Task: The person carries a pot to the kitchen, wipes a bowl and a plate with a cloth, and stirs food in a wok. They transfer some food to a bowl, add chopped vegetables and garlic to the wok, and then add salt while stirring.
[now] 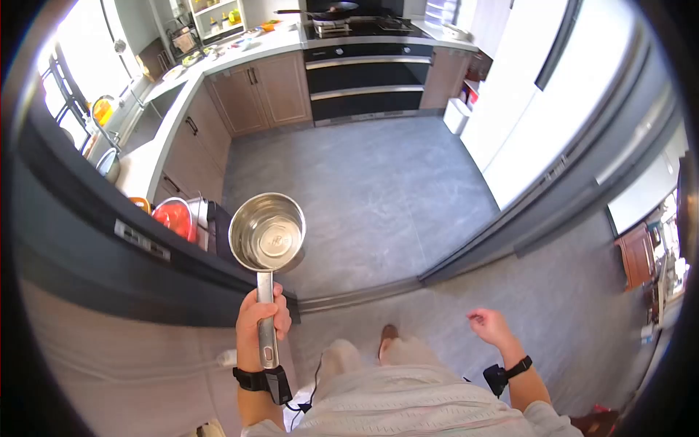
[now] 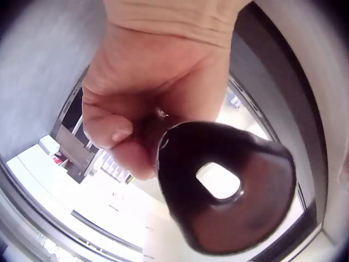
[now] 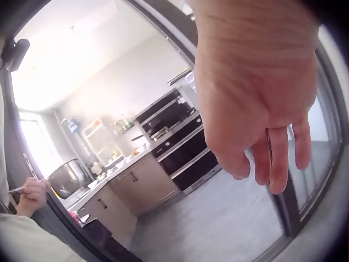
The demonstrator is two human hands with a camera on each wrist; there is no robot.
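A shiny metal saucepan (image 1: 266,234) is held out by its long flat handle (image 1: 266,320), its open top facing up and the bare bottom showing inside. My left hand (image 1: 253,319) grips that handle with the fingers wrapped round it. In the left wrist view the handle's rounded end (image 2: 262,188), with a hanging hole through it, sticks out past my left hand (image 2: 158,82). My right hand (image 1: 494,328) hangs at my side with nothing in it. In the right wrist view its fingers (image 3: 278,164) droop loosely.
I stand at a kitchen doorway with a dark frame (image 1: 218,302) and a floor track (image 1: 357,293). Beyond are a grey floor (image 1: 357,189), a counter (image 1: 240,54) with several dishes, a sink (image 1: 145,120), a hob with a frying pan (image 1: 338,9), and a white bin (image 1: 456,116).
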